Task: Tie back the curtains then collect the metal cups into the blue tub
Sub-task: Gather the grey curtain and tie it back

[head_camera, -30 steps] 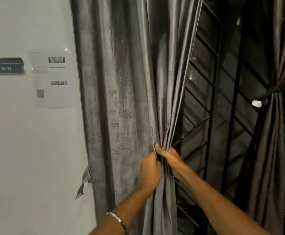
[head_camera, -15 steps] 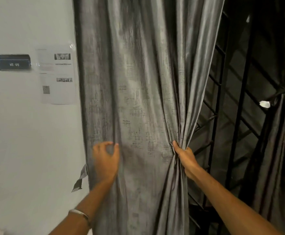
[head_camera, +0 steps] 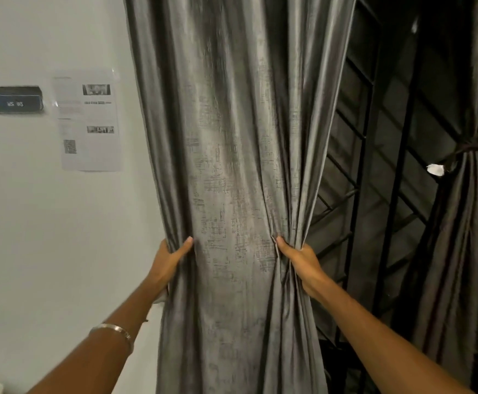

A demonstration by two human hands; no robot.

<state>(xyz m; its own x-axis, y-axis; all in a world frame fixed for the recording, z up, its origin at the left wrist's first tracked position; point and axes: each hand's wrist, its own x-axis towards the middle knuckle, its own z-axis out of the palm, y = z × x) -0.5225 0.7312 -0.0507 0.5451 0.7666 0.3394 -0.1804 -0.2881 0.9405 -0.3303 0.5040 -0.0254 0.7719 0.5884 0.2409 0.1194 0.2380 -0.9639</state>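
A grey shiny curtain (head_camera: 232, 166) hangs in front of me, gathered into a column. My left hand (head_camera: 169, 258) grips its left edge, thumb on the front and fingers hidden behind the cloth. My right hand (head_camera: 297, 258) grips the folds at its right edge at the same height. A second, darker curtain (head_camera: 459, 237) at the far right is tied back with a dark band (head_camera: 469, 147). No metal cups and no blue tub are in view.
A white wall (head_camera: 47, 237) fills the left, with a taped paper sheet (head_camera: 90, 120) and a dark label plate (head_camera: 14, 100). Behind the curtains is a dark window with a black metal grille (head_camera: 365, 180). A small white scrap (head_camera: 435, 169) sits beside the tied curtain.
My left hand has slid left from the curtain's front to its left edge and closed round it. My right hand keeps its hold on the right folds.
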